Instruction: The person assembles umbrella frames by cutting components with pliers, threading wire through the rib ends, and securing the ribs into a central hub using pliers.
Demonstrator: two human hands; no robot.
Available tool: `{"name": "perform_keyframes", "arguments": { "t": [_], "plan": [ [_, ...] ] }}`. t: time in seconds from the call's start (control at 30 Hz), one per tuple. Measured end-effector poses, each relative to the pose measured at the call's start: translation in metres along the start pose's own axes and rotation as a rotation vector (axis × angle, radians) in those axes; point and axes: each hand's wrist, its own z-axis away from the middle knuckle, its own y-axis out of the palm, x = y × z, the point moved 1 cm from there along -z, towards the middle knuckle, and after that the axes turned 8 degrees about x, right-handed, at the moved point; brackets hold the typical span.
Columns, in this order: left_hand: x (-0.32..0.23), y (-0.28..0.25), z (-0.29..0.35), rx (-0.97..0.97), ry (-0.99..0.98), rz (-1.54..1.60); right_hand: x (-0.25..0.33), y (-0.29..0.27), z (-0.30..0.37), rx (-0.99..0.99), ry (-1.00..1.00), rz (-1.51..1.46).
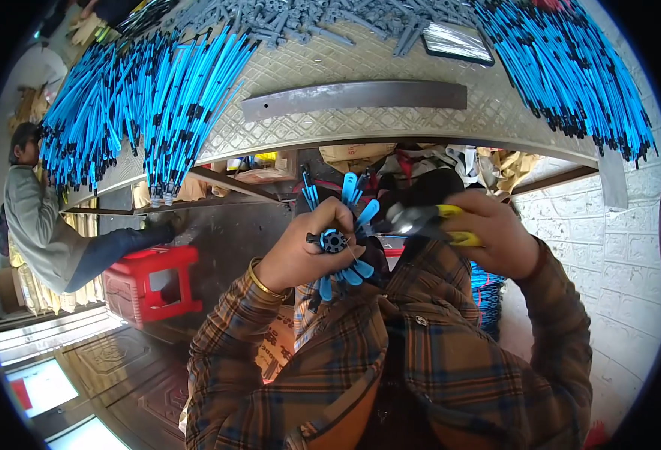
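Blue-and-black assembly [335, 241]: one, before the tabletop [233, 142], well apart from its near edge; at least five blue paddles visible. Left hand [306, 247]: closed around the assembly. Right hand [499, 234]: gripping one yellow-handled tool [420, 223], blurred, its metal end near the paddles; contact cannot be told. Grey strip [360, 97]: one, lengthwise, set back from the near edge. Blue rod heaps: two, at the left end [120, 105], overhanging the near edge, and the right end [570, 82]. Dark-framed rectangle [458, 43]: one, toward the far edge. Grey parts [293, 19]: many, uncounted, along the far edge.
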Motion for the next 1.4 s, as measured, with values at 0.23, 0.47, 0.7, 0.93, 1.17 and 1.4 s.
{"name": "perform_keyframes", "arguments": {
  "t": [0.23, 0.47, 0.7, 0.93, 1.17, 1.4],
  "plan": [
    [0.011, -0.001, 0.003, -0.095, 0.014, 0.012, 0.009, -0.011, -0.018, 0.011, -0.076, 0.206],
    [0.006, -0.001, 0.0, -0.045, 0.061, -0.156, 0.013, 0.001, -0.034, 0.056, -0.061, 0.468],
    [0.004, -0.001, 0.004, -0.025, 0.038, -0.243, 0.015, -0.002, -0.043, 0.119, -0.074, 0.52],
    [0.006, -0.001, 0.002, 0.013, 0.054, -0.228, 0.005, 0.0, -0.043, 0.197, -0.122, 0.407],
    [0.009, -0.005, 0.0, 0.118, 0.266, -0.193, -0.014, 0.004, -0.05, 0.303, -0.237, 0.334],
    [0.007, -0.007, 0.005, 0.153, 0.244, -0.093, -0.026, 0.021, -0.054, 0.262, -0.327, 0.125]
  ]
}}
